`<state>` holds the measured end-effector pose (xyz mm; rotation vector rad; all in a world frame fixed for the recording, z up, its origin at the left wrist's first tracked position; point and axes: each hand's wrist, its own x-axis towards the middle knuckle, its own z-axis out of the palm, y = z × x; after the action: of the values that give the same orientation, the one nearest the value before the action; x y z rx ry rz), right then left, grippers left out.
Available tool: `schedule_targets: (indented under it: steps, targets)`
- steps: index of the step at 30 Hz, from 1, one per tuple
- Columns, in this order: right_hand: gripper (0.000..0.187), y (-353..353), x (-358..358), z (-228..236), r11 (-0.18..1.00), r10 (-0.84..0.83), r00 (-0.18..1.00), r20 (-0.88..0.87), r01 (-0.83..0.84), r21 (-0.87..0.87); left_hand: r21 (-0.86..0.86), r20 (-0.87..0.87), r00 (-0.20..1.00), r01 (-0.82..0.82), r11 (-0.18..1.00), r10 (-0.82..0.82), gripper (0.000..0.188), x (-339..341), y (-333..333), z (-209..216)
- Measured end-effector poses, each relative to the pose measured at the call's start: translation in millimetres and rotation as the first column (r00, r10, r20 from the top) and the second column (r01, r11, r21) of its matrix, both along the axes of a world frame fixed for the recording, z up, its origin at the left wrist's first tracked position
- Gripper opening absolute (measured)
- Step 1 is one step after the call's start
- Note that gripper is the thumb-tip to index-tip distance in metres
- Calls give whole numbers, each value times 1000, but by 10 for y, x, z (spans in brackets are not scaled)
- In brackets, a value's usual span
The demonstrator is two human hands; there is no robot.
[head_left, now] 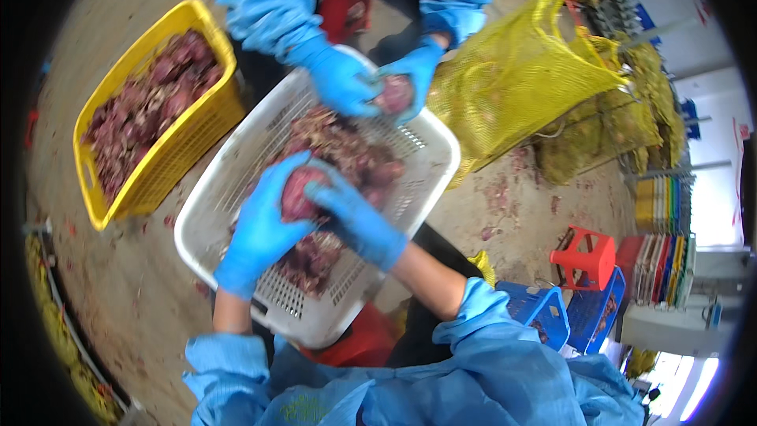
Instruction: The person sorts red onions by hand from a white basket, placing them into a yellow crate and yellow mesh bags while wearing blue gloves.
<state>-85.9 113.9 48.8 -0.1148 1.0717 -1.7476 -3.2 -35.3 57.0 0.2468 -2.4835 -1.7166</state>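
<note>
Both my hands, in blue gloves, are over a white slotted plastic basket [197, 221]. My left hand [264, 225] is wrapped round a red onion [298, 192] from the left and below. On the onion's right side rest the fingers of my right hand [359, 217], slightly blurred. Beneath lie several red onions [382, 173] and a heap of loose dry skins [311, 260]. Across the basket, a co-worker's blue-gloved hands [343, 83] hold another red onion [396, 95] above the far rim.
A yellow crate [177, 138] full of purple onion skins stands at the left. To the right are yellow mesh sacks [512, 79], a red stool [587, 256] and blue crates [540, 308]. Scraps of skin litter the concrete floor [505, 205].
</note>
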Motion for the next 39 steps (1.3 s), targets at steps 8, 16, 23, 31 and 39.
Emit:
schedule_targets:
  steps: [8,16,23,31,39]
  targets:
    - [53,300,-146,-246,989,-102,984,146,116,-89,329,151,988,-10,944,-43,60,-15,98,-81]
    - [48,1461,-1197,598,735,-617,598,-511,670,-103,-658,338,938,295,692,-78,23,141,-130,-494]
    - [71,2563,-3512,2265,451,-17,-165,-986,879,-155,-595,371,925,310,741,-89,32,66,-107,-453]
    - [39,1769,-2928,1234,479,317,-296,-901,870,-118,-659,316,947,265,704,-61,41,342,-278,-584]
    - [29,1270,-707,-1007,515,849,-219,-480,142,845,-651,190,981,150,744,-32,37,224,-340,-239]
